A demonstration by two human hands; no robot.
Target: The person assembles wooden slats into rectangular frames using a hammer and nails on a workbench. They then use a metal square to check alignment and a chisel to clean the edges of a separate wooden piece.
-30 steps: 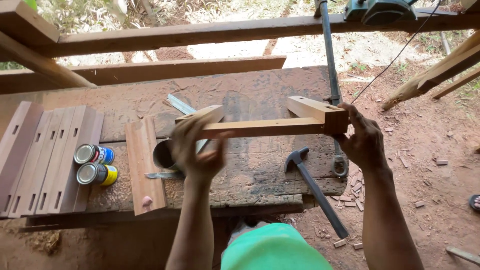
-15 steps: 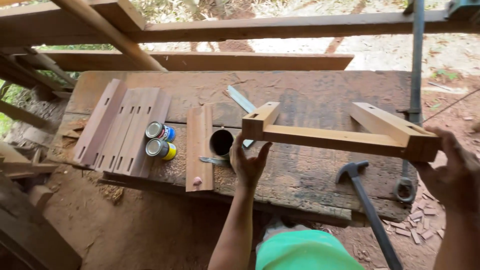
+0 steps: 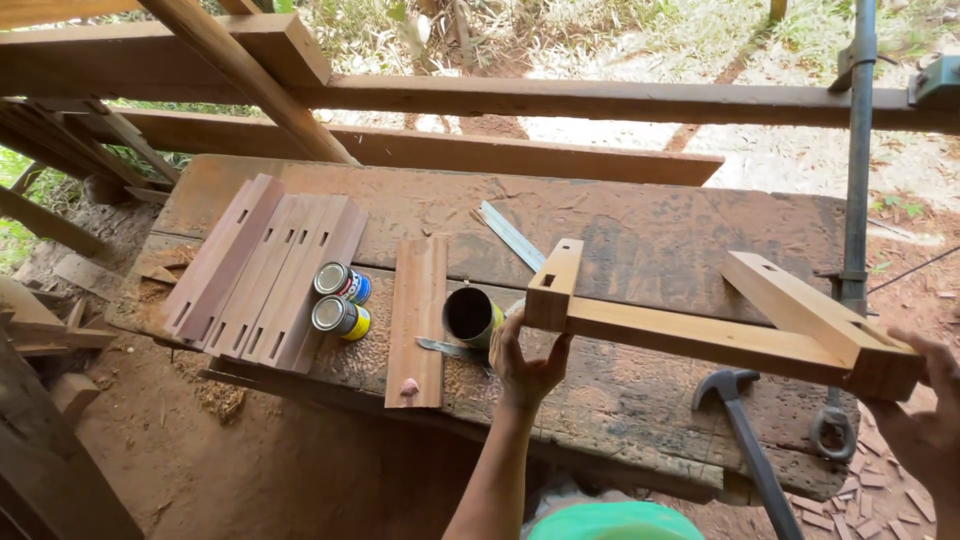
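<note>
While held above the workbench (image 3: 640, 230), wooden frame (image 3: 700, 335) gripped at both ends: left hand (image 3: 527, 368) fingers curled beneath the near joint, right hand (image 3: 925, 420) wrapped around the far corner. Nearby: hammer (image 3: 745, 430), open tin (image 3: 470, 315), slotted boards (image 3: 265, 270).

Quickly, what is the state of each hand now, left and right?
Left hand: closed on the left end of the wooden frame, holding it up.
Right hand: gripping the frame's right corner, partly out of view.

Pale U-shaped wooden frame (image 3: 700, 335) held level above the workbench.
</note>
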